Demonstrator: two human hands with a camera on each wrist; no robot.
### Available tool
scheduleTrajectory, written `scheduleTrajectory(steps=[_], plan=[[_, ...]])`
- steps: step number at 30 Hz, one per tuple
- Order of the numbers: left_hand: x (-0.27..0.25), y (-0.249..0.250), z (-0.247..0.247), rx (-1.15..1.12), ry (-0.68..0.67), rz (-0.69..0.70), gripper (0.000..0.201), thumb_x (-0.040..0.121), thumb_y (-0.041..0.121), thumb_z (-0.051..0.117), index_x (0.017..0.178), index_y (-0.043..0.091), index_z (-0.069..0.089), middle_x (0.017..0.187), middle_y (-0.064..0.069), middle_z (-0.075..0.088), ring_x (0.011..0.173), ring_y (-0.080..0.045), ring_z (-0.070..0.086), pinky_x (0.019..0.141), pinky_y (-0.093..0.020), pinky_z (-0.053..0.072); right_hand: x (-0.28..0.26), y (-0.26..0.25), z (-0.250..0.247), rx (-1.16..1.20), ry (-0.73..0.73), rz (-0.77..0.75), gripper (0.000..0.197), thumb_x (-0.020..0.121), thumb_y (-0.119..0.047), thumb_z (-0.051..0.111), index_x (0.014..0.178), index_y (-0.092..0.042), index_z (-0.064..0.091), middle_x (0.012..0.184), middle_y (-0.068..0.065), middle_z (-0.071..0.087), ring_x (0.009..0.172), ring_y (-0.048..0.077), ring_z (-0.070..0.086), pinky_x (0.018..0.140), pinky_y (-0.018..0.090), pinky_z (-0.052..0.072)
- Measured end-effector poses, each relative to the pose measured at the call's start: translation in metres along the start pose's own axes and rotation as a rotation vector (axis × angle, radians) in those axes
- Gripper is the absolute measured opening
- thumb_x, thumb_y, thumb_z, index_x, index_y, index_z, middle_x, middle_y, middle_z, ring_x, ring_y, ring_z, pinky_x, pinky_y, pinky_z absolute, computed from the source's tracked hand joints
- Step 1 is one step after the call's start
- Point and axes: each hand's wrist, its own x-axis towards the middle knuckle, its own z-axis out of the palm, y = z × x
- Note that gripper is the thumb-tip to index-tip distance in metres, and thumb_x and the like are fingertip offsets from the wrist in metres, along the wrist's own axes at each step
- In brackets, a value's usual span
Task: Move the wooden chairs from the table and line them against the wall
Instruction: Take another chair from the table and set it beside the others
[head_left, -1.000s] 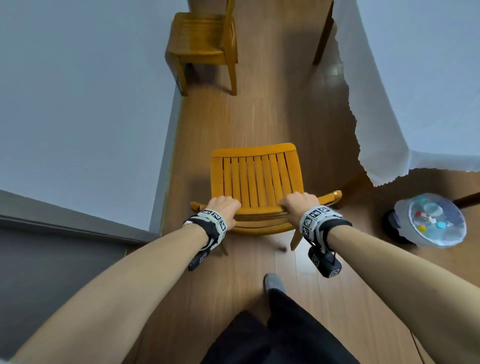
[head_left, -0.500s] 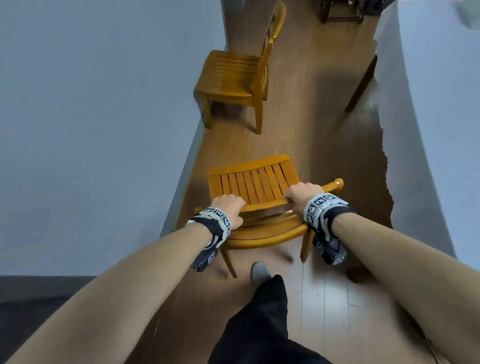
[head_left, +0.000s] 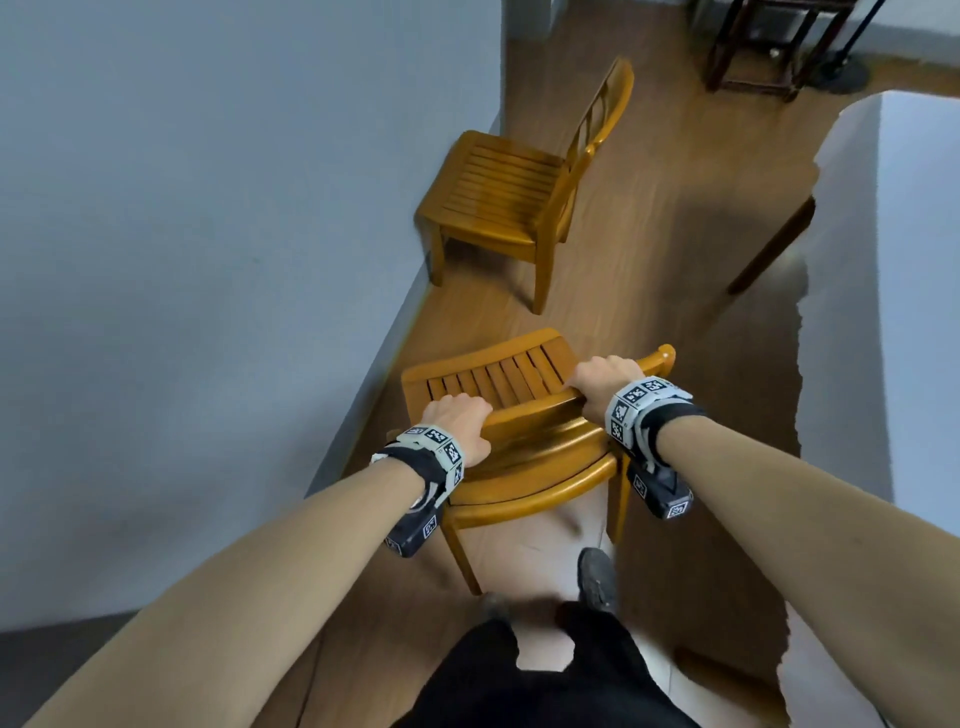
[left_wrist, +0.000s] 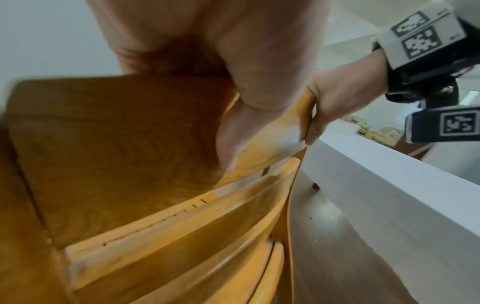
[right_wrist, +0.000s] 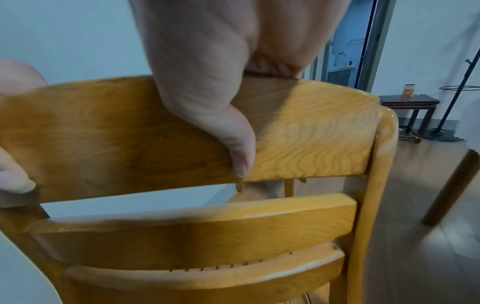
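Both hands hold the top rail of the near wooden chair (head_left: 498, 384). The left hand (head_left: 457, 421) is curled over the left end of the rail, with the thumb pressed flat on the back side of the wood, as the left wrist view shows. The right hand (head_left: 605, 376) is curled over the right end of the same rail, close to the rounded corner post. In the right wrist view its thumb (right_wrist: 233, 144) lies down the back face of the rail and the other fingers go over the top, out of sight. Both grips are tight on the wood.

This chair has a slatted seat and stands on the wooden floor (head_left: 649, 260), just beside the pale wall (head_left: 208, 260) on the left. It sits a bit turned, with its seat pointing away from the person.

A second wooden chair (head_left: 509, 192) stands farther off, right by the same wall, with its back on the right side.

On the right is the table with a white tablecloth (head_left: 883, 312) and one dark table leg (head_left: 769, 249) showing. At the far end stands a small dark side table (head_left: 763, 47).
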Motion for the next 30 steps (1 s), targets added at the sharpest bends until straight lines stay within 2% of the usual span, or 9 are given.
scheduleTrajectory(steps=[6, 10, 14, 19, 24, 28, 30], plan=[[0.019, 0.004, -0.026, -0.039, 0.034, -0.135, 0.011, 0.089, 0.017, 0.064, 0.088, 0.024, 0.056, 0.086, 0.0, 0.058, 0.083, -0.024, 0.06, 0.076, -0.034, 0.052, 0.024, 0.014, -0.03, -0.01, 0.008, -0.103, 0.012, 0.09, -0.016, 0.064, 0.095, -0.027, 0.065, 0.094, -0.003, 0.062, 0.093, 0.023, 0.063, 0.075, 0.034, 0.051], [0.023, 0.008, -0.028, -0.057, 0.017, -0.226, 0.01, 0.089, 0.015, 0.065, 0.089, 0.024, 0.061, 0.084, -0.001, 0.061, 0.082, -0.023, 0.063, 0.079, -0.037, 0.056, 0.034, 0.022, -0.032, -0.028, 0.004, -0.164, 0.015, 0.09, -0.015, 0.063, 0.09, -0.029, 0.058, 0.091, -0.004, 0.058, 0.087, 0.022, 0.055, 0.075, 0.034, 0.047], [0.026, 0.017, -0.027, -0.091, 0.03, -0.34, 0.013, 0.09, 0.015, 0.066, 0.101, 0.023, 0.066, 0.088, -0.001, 0.061, 0.086, -0.025, 0.064, 0.081, -0.039, 0.057, 0.039, 0.027, -0.031, -0.024, 0.015, -0.225, 0.015, 0.089, -0.014, 0.062, 0.097, -0.026, 0.065, 0.093, -0.001, 0.062, 0.087, 0.024, 0.058, 0.075, 0.034, 0.047], [0.021, 0.036, -0.014, -0.092, 0.042, -0.455, 0.005, 0.09, 0.018, 0.068, 0.094, 0.021, 0.065, 0.087, -0.002, 0.062, 0.079, -0.022, 0.059, 0.069, -0.033, 0.049, 0.032, 0.034, -0.015, 0.021, 0.007, -0.271, 0.02, 0.086, -0.014, 0.063, 0.095, -0.032, 0.066, 0.092, -0.003, 0.063, 0.087, 0.024, 0.057, 0.075, 0.034, 0.047], [-0.006, 0.062, 0.011, -0.079, 0.011, -0.442, 0.008, 0.09, 0.019, 0.066, 0.084, 0.022, 0.061, 0.083, -0.001, 0.062, 0.078, -0.022, 0.062, 0.067, -0.033, 0.046, 0.002, 0.036, 0.023, 0.057, 0.021, -0.245, 0.027, 0.088, -0.012, 0.062, 0.102, -0.031, 0.073, 0.092, -0.005, 0.065, 0.086, 0.022, 0.06, 0.073, 0.034, 0.047], [-0.029, 0.088, 0.058, -0.067, -0.024, -0.384, 0.003, 0.091, 0.021, 0.066, 0.092, 0.024, 0.065, 0.089, -0.001, 0.062, 0.088, -0.024, 0.062, 0.076, -0.035, 0.049, -0.036, 0.041, 0.07, 0.063, 0.01, -0.2, 0.032, 0.09, -0.013, 0.062, 0.11, -0.034, 0.074, 0.091, -0.006, 0.067, 0.085, 0.022, 0.062, 0.073, 0.034, 0.05], [-0.039, 0.101, 0.081, -0.062, -0.077, -0.344, 0.009, 0.091, 0.019, 0.064, 0.099, 0.023, 0.067, 0.095, -0.002, 0.062, 0.095, -0.026, 0.061, 0.08, -0.037, 0.05, -0.056, 0.046, 0.091, 0.051, 0.003, -0.191, 0.037, 0.092, -0.014, 0.059, 0.116, -0.037, 0.074, 0.095, -0.006, 0.068, 0.089, 0.023, 0.065, 0.076, 0.034, 0.053]])
